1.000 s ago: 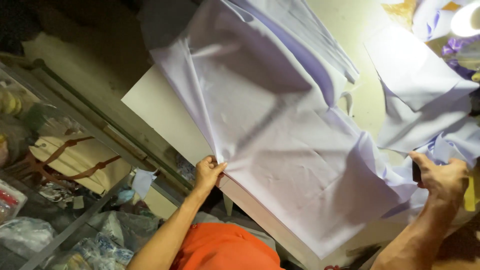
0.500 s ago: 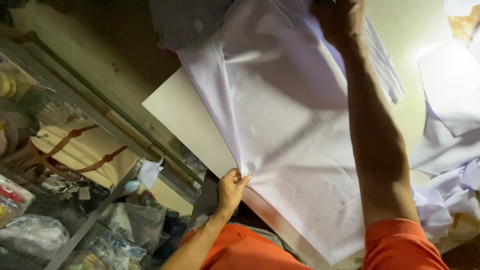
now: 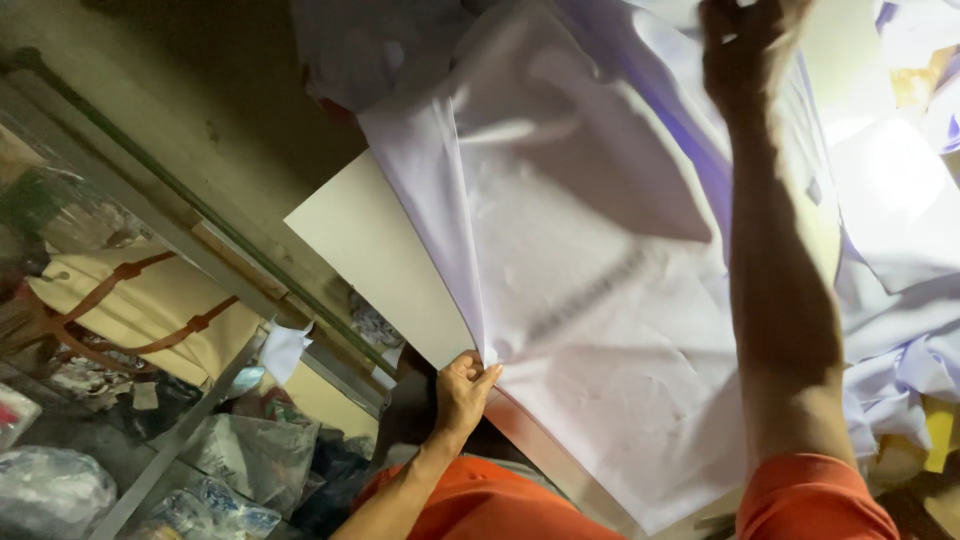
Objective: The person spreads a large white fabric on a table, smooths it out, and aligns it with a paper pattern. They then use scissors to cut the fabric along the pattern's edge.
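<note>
- Pale lilac woven cloth, one large sheet (image 3: 600,300), spread over one cream flat tabletop (image 3: 380,250) and hanging past its near edge.
- More pale lilac cloth pieces (image 3: 900,340), heaped at the right of the tabletop; exact count impossible to tell, several overlapping.
- Two hands in view, both belonging to the camera wearer, with two orange short sleeves (image 3: 820,500) at the bottom.
- Left hand (image 3: 462,390) at the near edge of the tabletop, fingers curled together and pinched on the edge of the large sheet, thumb on top, wrist bent upward.
- Right hand (image 3: 745,45) stretched far forward to the top of the view, arm straight and crossing above the sheet; fingers bent down onto the far part of the cloth, grip itself blurred, so closed or merely pressing cannot be told.
- One metal rail frame (image 3: 200,220) running diagonally at the left, beside the tabletop.
- One cream fabric bag with brown straps (image 3: 140,310) below the rail, at the left.
- One small white scrap of paper or cloth (image 3: 283,350) caught on the frame.
- Clear plastic bags (image 3: 60,490) on the floor at lower left, at least three.
</note>
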